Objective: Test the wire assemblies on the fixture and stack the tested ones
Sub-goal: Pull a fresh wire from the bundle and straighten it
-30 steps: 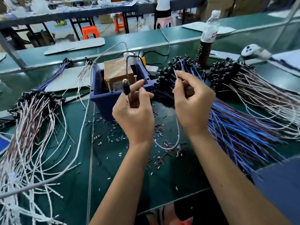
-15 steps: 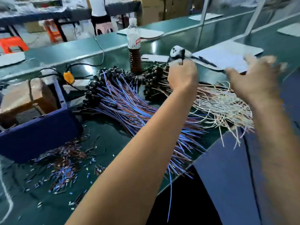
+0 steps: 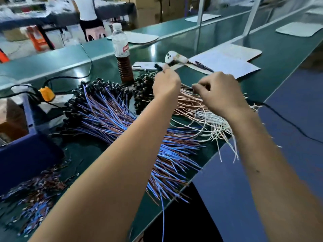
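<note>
A single wire assembly [image 3: 160, 67] is held above the pile of pink and white wires [image 3: 197, 109], which lies toward the right edge of the table [image 3: 97, 154]. Its black plug end is pinched at the top of the left hand [image 3: 166, 83], whose fingers are curled round it; the thin lead is thought to run across to the right hand [image 3: 218, 92], whose fingers are curled and seem to pinch it, though the wire between the two hands is too blurred to be followed. Such an assembly is judged to be very light and limp: the lead will sag and snag on its neighbours, while the moulded plug is the only stiff part. It is therefore best taken at the plug, with the second hand set further along the lead to keep it straight as it is laid down. The thin insulation may slip if only the wire is pinched, and the bare tips could be bent if pulled through the heap. Just beside this pile, nearer the middle of the table, a larger fan of blue and brown wires [image 3: 111, 117] is spread with its black plugs at the far side. A bottle [image 3: 122, 55] stands behind both piles, and a blue bin [image 3: 26, 147] sits at the left edge.
</note>
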Available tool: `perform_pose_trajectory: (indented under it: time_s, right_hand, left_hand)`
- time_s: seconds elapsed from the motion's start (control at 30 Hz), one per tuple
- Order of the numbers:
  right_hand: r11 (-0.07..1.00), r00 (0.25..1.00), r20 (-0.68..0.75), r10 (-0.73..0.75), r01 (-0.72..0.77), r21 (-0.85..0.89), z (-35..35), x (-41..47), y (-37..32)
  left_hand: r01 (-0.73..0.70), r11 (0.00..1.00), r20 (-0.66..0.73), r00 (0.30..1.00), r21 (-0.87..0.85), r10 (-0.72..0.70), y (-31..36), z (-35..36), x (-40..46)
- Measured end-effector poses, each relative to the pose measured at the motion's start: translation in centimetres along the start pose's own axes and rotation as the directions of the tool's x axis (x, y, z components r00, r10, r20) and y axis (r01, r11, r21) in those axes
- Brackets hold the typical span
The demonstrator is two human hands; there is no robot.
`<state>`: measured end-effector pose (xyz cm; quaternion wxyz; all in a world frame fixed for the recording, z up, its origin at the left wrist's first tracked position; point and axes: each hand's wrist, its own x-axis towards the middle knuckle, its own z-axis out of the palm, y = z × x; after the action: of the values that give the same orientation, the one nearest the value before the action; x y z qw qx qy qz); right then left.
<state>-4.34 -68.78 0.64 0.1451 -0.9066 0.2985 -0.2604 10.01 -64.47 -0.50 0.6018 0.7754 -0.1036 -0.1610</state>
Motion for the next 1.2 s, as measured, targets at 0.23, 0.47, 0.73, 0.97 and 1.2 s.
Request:
perform_pose_trajectory:
  time_s: [0.23,0.47,0.73,0.97,1.2]
  right_hand:
    - [0.981,0.981,0.027,0.194,-0.193,-0.017,-2.6,0.1,3.0]
    - [0.973,0.975,0.026,0.22,-0.218,-0.081,0.6,1.0,1.9]
    - [0.956,0.965,-0.029,0.262,-0.263,-0.126,5.2,0.3,1.8]
    - [0.992,0.983,0.14,0.121,-0.114,-0.055,2.1,0.2,-4.1]
    - [0.952,0.748,0.589,-0.305,0.217,0.216,2.8,-4.1,-17.6]
  left_hand:
    - [-0.074,0.99,-0.073,0.994,0.124,0.083,-0.9,-1.5,1.5]
    - [0.095,0.995,0.068,0.993,-0.016,-0.094,-1.9,-1.0,1.4]
    - [-0.009,0.989,0.025,1.0,0.148,0.006,-3.6,-3.7,-0.3]
    - [-0.228,0.972,0.005,0.974,0.063,0.228,-2.9,-9.6,-3.9]
    - [-0.347,0.902,-0.281,0.866,0.259,0.414,-4.7,-21.4,-10.5]
